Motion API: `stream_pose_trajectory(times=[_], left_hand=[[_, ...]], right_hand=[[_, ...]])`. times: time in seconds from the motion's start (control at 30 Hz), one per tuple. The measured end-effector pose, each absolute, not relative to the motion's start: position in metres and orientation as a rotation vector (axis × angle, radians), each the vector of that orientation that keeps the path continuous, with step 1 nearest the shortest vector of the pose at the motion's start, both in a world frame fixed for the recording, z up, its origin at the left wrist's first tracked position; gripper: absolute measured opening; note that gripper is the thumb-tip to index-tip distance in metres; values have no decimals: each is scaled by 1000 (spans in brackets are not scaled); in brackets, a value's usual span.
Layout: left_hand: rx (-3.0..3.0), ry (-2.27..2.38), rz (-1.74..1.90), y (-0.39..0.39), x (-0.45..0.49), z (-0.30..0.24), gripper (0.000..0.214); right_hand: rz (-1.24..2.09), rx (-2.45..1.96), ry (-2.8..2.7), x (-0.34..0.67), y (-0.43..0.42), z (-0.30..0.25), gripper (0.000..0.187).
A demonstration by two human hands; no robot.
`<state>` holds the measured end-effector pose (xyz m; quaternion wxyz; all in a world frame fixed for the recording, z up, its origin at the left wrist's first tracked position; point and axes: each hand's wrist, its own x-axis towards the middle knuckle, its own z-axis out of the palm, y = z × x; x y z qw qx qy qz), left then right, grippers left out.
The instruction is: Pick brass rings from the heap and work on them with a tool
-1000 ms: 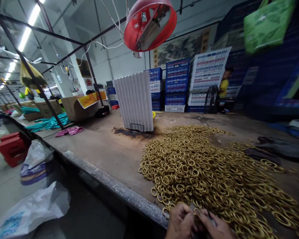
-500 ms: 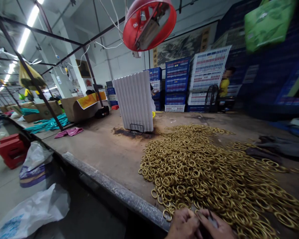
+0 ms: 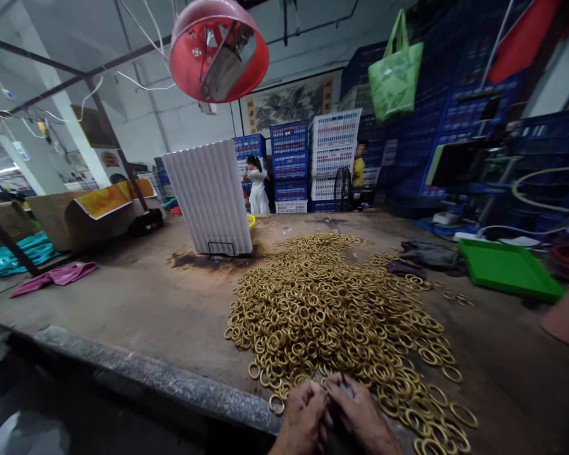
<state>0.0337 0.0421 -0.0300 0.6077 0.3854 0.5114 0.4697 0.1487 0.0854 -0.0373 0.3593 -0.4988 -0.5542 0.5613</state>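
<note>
A big heap of brass rings [image 3: 332, 309] covers the middle of the brown worktable [image 3: 137, 303]. At the heap's near edge, my left hand [image 3: 303, 420] and my right hand [image 3: 360, 414] are pressed together, fingers curled. Between their fingertips they pinch something small and dark among the rings; I cannot make out what it is. Loose rings lie just left and right of both hands.
A white ribbed panel [image 3: 209, 196] stands upright behind the heap. A green tray [image 3: 507, 268] and dark cloths [image 3: 427, 256] lie at right, a pink cloth [image 3: 57, 276] at left. A red fan [image 3: 218, 50] hangs overhead. Stacked crates [image 3: 313, 161] and two people stand at the back.
The view has swung to the right, bringing the green tray and right-side shelving into sight. My hands stay together at the heap's near edge.
</note>
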Motion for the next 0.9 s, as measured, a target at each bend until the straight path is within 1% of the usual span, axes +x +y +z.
stream_pose_trajectory(times=[0.2, 0.37, 0.5, 0.6, 0.7, 0.8, 0.9], left_hand=[[916, 1173, 1122, 43, 35, -31, 49], [910, 1177, 1124, 37, 32, -18, 46], [940, 1171, 1157, 30, 26, -2, 39], [903, 1173, 1187, 29, 22, 3, 37], [893, 1158, 1207, 29, 19, 3, 36], [935, 1157, 1233, 29, 19, 1, 35], [978, 1150, 1258, 28, 19, 0, 33]], right_hand=[[1483, -1198, -1399, 150, 87, -43, 38], [1412, -1221, -1480, 149, 86, -24, 32], [1123, -1230, -1653, 148, 82, -4, 23], [912, -1276, -1774, 150, 78, 2, 23], [727, -1222, -1997, 151, 69, 4, 18], [610, -1146, -2177, 150, 63, 5, 13], [532, -1159, -2243, 150, 62, 3, 16]])
